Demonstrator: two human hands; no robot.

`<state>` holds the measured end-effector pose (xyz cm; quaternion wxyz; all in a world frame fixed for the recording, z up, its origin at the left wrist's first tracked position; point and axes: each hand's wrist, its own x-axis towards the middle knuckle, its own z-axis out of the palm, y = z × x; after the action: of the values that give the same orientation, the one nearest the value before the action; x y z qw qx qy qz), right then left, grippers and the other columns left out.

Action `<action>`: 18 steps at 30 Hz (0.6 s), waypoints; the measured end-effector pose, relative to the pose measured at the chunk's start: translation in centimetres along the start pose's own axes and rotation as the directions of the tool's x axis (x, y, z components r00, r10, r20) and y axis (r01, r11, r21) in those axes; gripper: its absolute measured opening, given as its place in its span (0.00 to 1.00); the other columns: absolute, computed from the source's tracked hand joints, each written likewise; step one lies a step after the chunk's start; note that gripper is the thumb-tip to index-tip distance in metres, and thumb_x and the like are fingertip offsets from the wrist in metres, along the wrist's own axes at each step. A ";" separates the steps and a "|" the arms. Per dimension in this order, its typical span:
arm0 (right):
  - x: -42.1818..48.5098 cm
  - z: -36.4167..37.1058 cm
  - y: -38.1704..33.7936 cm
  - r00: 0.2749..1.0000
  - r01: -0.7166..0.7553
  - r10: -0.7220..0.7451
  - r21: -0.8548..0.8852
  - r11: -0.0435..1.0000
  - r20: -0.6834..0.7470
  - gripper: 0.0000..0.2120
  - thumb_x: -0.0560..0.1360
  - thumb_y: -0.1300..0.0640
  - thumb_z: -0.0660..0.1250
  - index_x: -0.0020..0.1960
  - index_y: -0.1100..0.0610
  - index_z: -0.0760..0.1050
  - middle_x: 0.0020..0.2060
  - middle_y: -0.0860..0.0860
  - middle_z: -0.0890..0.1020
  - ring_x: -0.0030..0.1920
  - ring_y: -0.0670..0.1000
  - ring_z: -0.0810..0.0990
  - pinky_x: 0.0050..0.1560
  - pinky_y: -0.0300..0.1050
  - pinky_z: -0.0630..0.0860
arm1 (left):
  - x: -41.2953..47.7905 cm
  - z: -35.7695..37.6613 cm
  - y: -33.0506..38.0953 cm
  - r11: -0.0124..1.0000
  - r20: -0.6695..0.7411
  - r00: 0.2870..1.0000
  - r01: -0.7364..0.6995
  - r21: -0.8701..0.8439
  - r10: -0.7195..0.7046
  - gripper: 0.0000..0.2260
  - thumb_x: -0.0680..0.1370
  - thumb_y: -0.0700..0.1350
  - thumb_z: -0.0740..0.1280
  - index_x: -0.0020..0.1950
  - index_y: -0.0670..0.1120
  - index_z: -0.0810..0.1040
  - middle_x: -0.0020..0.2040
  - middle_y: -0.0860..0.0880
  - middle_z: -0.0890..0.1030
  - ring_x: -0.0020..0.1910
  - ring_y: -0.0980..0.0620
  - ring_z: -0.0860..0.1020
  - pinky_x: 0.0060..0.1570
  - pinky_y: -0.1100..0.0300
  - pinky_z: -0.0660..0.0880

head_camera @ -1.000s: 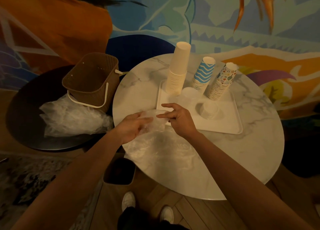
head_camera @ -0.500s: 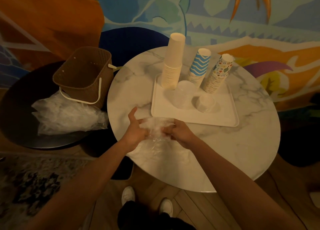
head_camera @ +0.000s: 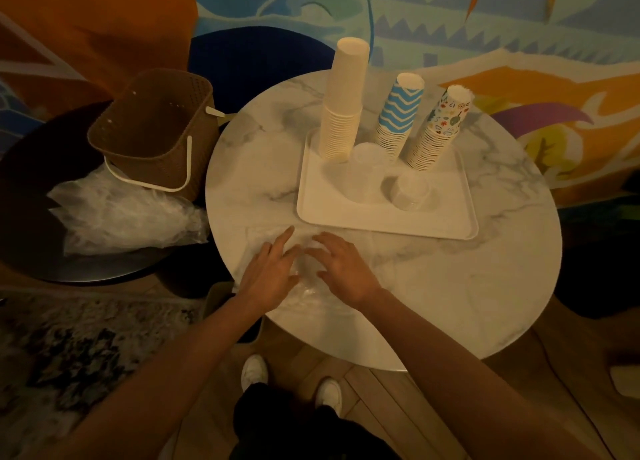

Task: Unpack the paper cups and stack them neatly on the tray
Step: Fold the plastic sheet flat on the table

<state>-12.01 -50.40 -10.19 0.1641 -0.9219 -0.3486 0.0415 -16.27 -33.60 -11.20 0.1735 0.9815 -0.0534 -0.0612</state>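
— What sort of room is it?
— A painted wall (head_camera: pixel 485 26) in orange, blue and green stands behind. Below are a wooden floor (head_camera: pixel 381 390) and a shaggy rug (head_camera: pixel 69 355). A round marble desk (head_camera: pixel 450 286) fills the middle, and a dark round desk (head_camera: pixel 34 189) sits low at its left.
— What do they carry?
— The dark one bears a brown woven basket (head_camera: pixel 156 130) with a white handle and a heap of crumpled plastic (head_camera: pixel 121 217). On the marble, a white tray (head_camera: pixel 381 220) holds three upside-down stacks along its far side: cream paper cups (head_camera: pixel 343 113), blue zigzag cups (head_camera: pixel 398 113) and flower-print cups (head_camera: pixel 440 127). The last two lean right. Two clear cups (head_camera: pixel 408 193) stand inverted in front of them. Any lettering on the prints is too small to tell in this dim light.
— And the person's hands?
— The left hand (head_camera: pixel 270 276) and right hand (head_camera: pixel 343 269) lie side by side on a clear wrapper (head_camera: pixel 308 286) near the desk's front edge, just short of the tray. Each grip is slack, with fingers spread and resting on the film.
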 end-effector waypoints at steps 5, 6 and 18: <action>-0.4 0.7 0.9 0.930 0.002 0.038 -0.109 0.994 0.367 0.32 0.80 0.48 0.57 0.77 0.60 0.48 0.77 0.57 0.49 0.77 0.54 0.46 0.75 0.48 0.42 | -0.2 0.1 -0.5 0.977 0.052 0.995 -0.093 0.193 0.085 0.21 0.75 0.51 0.66 0.65 0.43 0.75 0.66 0.46 0.76 0.60 0.41 0.77 0.54 0.49 0.74; -0.6 1.0 1.1 0.913 -0.006 0.064 -0.142 0.990 0.403 0.33 0.80 0.46 0.54 0.77 0.60 0.44 0.77 0.56 0.45 0.77 0.52 0.43 0.74 0.46 0.38 | -0.2 0.2 -0.9 0.972 0.086 0.994 -0.087 0.218 0.069 0.23 0.76 0.53 0.58 0.67 0.44 0.74 0.66 0.47 0.75 0.64 0.43 0.75 0.58 0.49 0.73; -1.1 1.2 1.1 0.858 -0.098 0.163 -0.156 0.983 0.488 0.34 0.81 0.43 0.49 0.76 0.58 0.35 0.76 0.53 0.35 0.76 0.49 0.35 0.74 0.49 0.35 | -0.4 1.3 -2.7 0.970 0.289 0.957 -0.092 0.225 0.023 0.40 0.68 0.65 0.28 0.77 0.48 0.37 0.78 0.50 0.39 0.77 0.49 0.40 0.73 0.50 0.41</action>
<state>-12.40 -51.53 -11.71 0.0072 -0.9099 -0.3176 0.2669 -16.60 -31.49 -13.27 0.0479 0.9741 -0.1134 -0.1894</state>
